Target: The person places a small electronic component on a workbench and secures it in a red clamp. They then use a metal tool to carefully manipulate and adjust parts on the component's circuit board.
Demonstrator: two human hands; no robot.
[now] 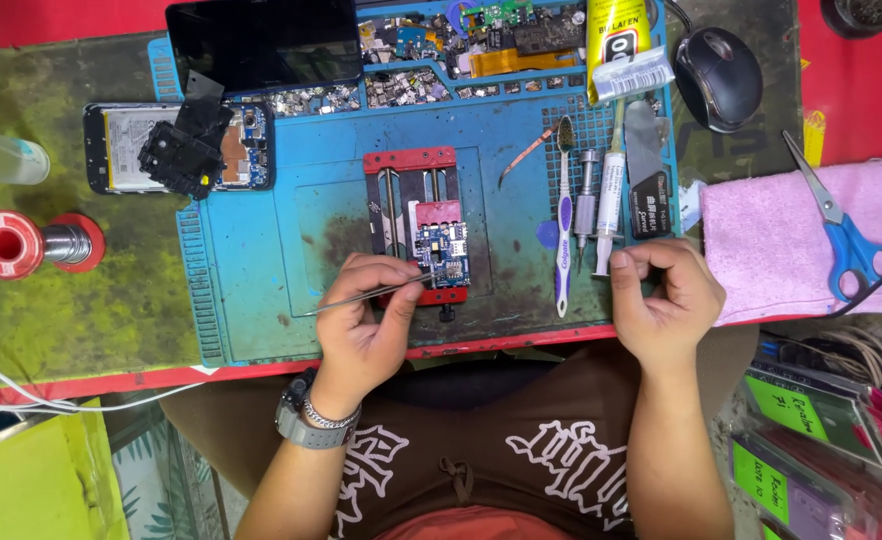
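Meanwhile, left hand (pixel 366 315) pinches tweezers (pixel 361 296) at circuit board (pixel 442 253) (clamped); right hand (pixel 666 295) grasps syringe (pixel 611 195).

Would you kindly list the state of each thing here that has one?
Left hand: gripping tweezers.
Right hand: closed at syringe tip.
Circuit board: clamped in red holder.
Phone: back off.
Scissors: closed.

Tweezers (pixel 366 296) — rear half hidden under left hand (pixel 366 325); circuit board (pixel 442 254) components too small to tell; scissors (pixel 846 238) blade tip blurred.
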